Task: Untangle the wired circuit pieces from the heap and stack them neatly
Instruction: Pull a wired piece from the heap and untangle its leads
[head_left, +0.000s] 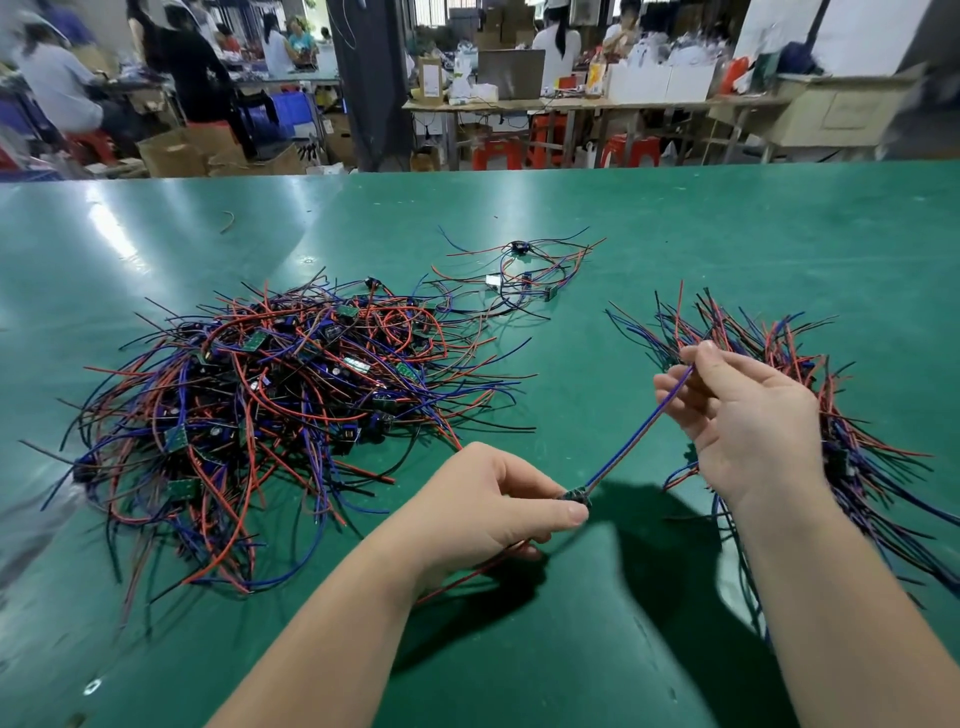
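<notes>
Circuit piece (575, 494), held above the green table (779, 234), is pinched at its small board by the left hand (488, 504). The right hand (748, 415) pinches its blue-and-red wires (644, 426), stretched taut between the two. Best to draw them straight gently, then lay the piece on the sorted bundle (810, 374) to the right, well apart from the heap (270, 405). Cardboard boxes (176, 153) stand behind, contents unclear.

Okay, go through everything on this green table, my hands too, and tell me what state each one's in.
Heap: tangled, lying left on the table.
Held piece: above the table, wires stretched straight between both hands.
Left hand: pinches the Held piece.
Right hand: pinches its wires' far end.
Stack: wires roughly aligned, lying at right.
Small cluster: few pieces, loose, beyond the Heap.
</notes>
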